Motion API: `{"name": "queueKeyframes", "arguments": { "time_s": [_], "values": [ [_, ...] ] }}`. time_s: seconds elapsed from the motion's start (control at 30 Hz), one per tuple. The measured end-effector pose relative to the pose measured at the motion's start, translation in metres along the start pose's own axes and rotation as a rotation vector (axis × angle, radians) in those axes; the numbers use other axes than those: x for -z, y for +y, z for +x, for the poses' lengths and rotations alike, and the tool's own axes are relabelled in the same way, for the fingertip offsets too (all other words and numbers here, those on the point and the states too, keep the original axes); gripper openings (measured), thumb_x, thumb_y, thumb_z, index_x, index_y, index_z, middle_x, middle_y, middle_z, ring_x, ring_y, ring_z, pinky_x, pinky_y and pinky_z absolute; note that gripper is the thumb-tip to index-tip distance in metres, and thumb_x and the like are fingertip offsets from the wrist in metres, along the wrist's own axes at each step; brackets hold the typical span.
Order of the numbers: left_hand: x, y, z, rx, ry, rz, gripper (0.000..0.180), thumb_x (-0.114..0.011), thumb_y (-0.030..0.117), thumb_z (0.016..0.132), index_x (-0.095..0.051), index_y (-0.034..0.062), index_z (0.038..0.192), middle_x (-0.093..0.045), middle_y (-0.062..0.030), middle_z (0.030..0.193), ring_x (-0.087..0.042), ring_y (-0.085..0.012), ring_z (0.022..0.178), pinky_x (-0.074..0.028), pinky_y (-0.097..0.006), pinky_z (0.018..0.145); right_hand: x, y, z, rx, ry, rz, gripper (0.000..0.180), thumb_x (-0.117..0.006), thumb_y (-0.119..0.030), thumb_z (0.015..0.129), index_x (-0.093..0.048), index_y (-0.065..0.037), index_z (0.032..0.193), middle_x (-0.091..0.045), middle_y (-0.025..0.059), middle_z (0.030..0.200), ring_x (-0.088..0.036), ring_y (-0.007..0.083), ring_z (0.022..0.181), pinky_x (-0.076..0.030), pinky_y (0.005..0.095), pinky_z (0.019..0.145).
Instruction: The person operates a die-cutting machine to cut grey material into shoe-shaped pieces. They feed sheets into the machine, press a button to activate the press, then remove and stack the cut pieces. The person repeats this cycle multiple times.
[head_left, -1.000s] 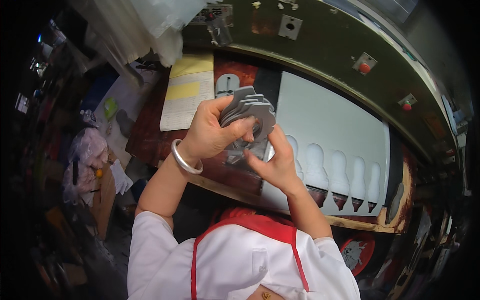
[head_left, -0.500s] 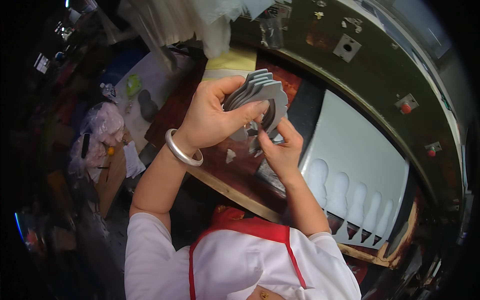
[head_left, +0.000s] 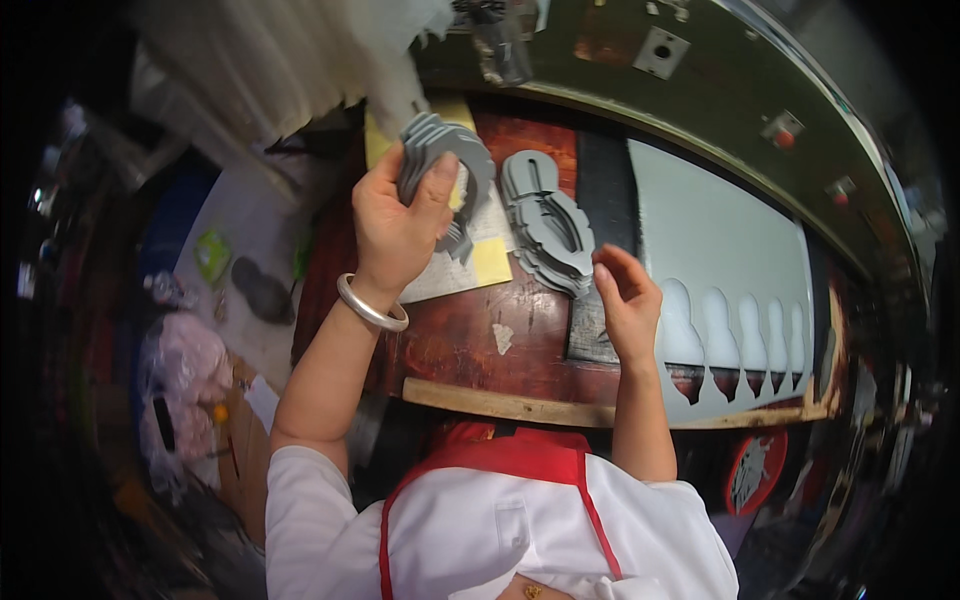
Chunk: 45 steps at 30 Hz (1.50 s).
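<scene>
My left hand (head_left: 400, 220) grips a stack of grey foam cut-outs (head_left: 481, 170) with notched edges, thumb on top and fingers behind. That stack is held above a pale board with yellow patches (head_left: 491, 262). On the red-brown table, a second pile of grey foam cut-outs (head_left: 577, 225) with openings through the middle lies a little to the right. Beside the near right edge of this pile is my right hand (head_left: 632, 310), its thumb and fingers apart and nothing seen between them.
A large grey sheet (head_left: 715, 215) with a row of sole-shaped holes lies at the right on a black strip (head_left: 606, 190). Behind stands a dark green machine panel (head_left: 700, 75). Plastic film (head_left: 290, 60) hangs at the upper left. A red basket (head_left: 735, 490) stands low right.
My hands have parted. My left hand has moved left with its stack, while another pile now lies on the table and my right hand is free of it. The view has shifted.
</scene>
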<state>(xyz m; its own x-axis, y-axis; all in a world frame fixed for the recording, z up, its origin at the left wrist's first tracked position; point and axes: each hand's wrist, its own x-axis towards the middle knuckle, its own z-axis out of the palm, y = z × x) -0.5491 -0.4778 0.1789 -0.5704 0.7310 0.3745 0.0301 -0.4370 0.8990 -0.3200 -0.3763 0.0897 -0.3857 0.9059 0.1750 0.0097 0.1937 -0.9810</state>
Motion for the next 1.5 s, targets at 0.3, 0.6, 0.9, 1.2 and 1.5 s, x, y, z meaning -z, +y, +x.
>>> {"name": "queueKeyframes", "arguments": {
  "time_s": [0.3,0.6,0.9,1.2,1.5],
  "values": [
    [-0.042,-0.1,0.052,-0.979,-0.439,0.671,0.032,-0.077,0.03,0.072,-0.06,0.0067,0.086,-0.062,-0.0092,0.078,-0.061,-0.0269,0.068,-0.05,-0.035,0.058,0.038,0.036,-0.015,-0.443,0.116,0.225,0.035,-0.057,-0.018,0.094,-0.054,0.005,0.12,-0.063,0.0134,0.103,-0.062,0.018,0.093,-0.053,0.029,0.08],
    [-0.067,-0.157,0.047,-0.545,-0.62,0.661,0.024,-0.069,0.024,0.076,-0.058,0.0026,0.077,-0.06,-0.0108,0.079,-0.056,-0.0281,0.08,-0.045,-0.037,0.07,0.023,0.053,0.033,-0.359,0.081,-0.151,0.046,-0.051,-0.031,0.095,-0.052,0.008,0.12,-0.061,0.0199,0.106,-0.061,0.0262,0.097,-0.051,0.0346,0.082],
    [-0.067,-0.193,0.149,0.102,-1.168,0.946,0.035,-0.05,0.028,0.093,-0.06,0.0069,0.119,-0.057,-0.0139,0.123,-0.051,-0.0307,0.115,-0.038,-0.036,0.1,-0.007,0.039,0.044,-0.066,-0.108,-0.628,0.043,-0.059,-0.013,0.086,-0.049,0.013,0.119,-0.057,0.0301,0.098,-0.056,0.0444,0.092,-0.047,0.0448,0.08],
    [-0.023,-0.194,0.184,0.543,-1.292,0.749,0.064,-0.073,0.033,0.077,-0.052,0.0012,0.129,-0.055,-0.0148,0.127,-0.054,-0.0224,0.115,-0.041,-0.031,0.1,0.002,0.031,0.052,-0.257,-0.238,-0.567,0.044,-0.063,-0.024,0.086,-0.057,0.013,0.108,-0.063,0.0296,0.081,-0.063,0.0423,0.076,-0.051,0.0431,0.069],
    [-0.037,-0.208,0.195,0.829,-1.649,0.895,0.07,-0.082,0.039,0.067,-0.058,-0.0034,0.118,-0.063,-0.015,0.113,-0.061,-0.0233,0.103,-0.049,-0.032,0.089,-0.001,0.036,0.069,-0.532,-0.263,-0.563,0.062,-0.075,-0.041,0.069,-0.062,0.013,0.096,-0.066,0.0253,0.084,-0.067,0.0331,0.081,-0.052,0.0368,0.071]
  ]
}}
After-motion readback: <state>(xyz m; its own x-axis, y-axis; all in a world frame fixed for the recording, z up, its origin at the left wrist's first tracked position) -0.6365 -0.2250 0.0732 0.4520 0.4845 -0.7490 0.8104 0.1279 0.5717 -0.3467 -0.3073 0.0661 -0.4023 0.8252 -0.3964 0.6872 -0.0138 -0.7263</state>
